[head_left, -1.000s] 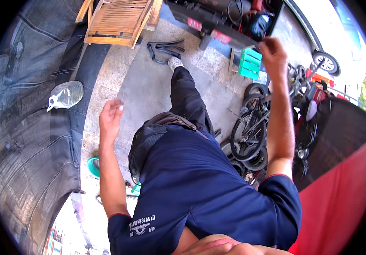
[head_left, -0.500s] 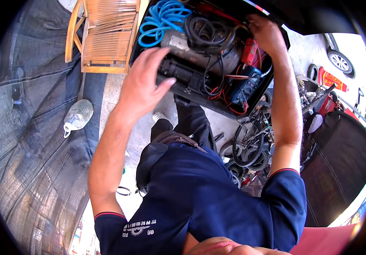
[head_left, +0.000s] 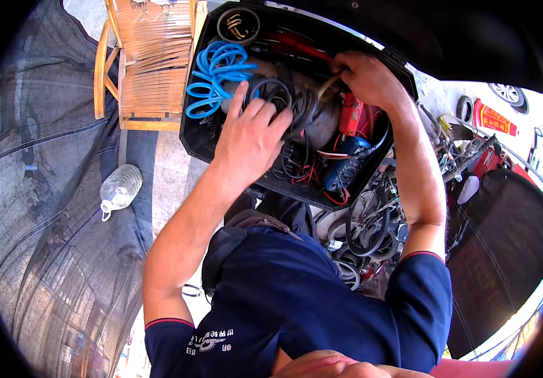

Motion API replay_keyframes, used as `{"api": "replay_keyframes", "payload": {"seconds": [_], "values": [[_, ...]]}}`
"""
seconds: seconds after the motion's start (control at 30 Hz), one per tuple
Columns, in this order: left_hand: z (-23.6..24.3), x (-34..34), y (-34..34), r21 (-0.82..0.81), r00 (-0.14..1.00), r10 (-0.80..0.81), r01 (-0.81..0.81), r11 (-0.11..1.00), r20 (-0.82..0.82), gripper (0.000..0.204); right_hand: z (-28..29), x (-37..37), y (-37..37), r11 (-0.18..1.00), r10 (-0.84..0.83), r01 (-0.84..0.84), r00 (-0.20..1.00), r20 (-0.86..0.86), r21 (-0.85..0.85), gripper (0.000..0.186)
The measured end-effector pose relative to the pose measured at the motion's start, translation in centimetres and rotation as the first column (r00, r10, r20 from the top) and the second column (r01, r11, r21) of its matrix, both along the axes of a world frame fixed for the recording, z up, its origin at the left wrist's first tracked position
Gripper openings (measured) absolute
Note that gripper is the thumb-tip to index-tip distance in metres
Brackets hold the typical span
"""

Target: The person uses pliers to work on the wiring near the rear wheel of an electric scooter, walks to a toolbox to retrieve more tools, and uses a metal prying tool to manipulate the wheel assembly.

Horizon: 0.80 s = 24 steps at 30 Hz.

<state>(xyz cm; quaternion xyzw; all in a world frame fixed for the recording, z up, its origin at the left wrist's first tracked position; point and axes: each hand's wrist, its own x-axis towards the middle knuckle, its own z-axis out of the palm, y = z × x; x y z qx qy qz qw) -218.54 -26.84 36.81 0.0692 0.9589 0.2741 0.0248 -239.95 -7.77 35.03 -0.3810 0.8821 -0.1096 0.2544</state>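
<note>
An opened black case [head_left: 196, 135] in front of me holds a blue coiled hose [head_left: 221, 66], a black coiled hose [head_left: 277, 88], a grey cylinder [head_left: 325, 126], a red device [head_left: 351, 113] and a blue multimeter [head_left: 349, 160] with red and black leads. My left hand [head_left: 249, 138] is over the case beside the black coil, index finger stretched out and the others bent but apart. It hides the dark cylindrical tool beneath. At the far right inside, my right hand [head_left: 369, 79] has its fingers curled at the brownish end of the black hose.
The case's black lid [head_left: 460, 38] stands raised at the back right. A round tin [head_left: 238, 26] with brass-coloured pieces sits in the far left corner. A wooden chair [head_left: 151, 82] and a clear plastic jug [head_left: 122, 189] are at left, a bicycle wheel [head_left: 367, 220] at right.
My left hand has moved right and down across the case, over the black coil's edge. The case sits lower in view, and its far left corner now shows. My right hand stays at the hose end.
</note>
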Motion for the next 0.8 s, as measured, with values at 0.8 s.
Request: {"api": "replay_keyframes", "payload": {"seconds": [0.8], "values": [[2.1, 5.6, 3.7, 0.092, 0.961, 0.072, -0.049, 0.995, -0.267, 0.027, -3.0, 0.7, -9.2, 0.524, 0.572, -0.496, 0.807, 0.145, 0.692, 0.027]]}}
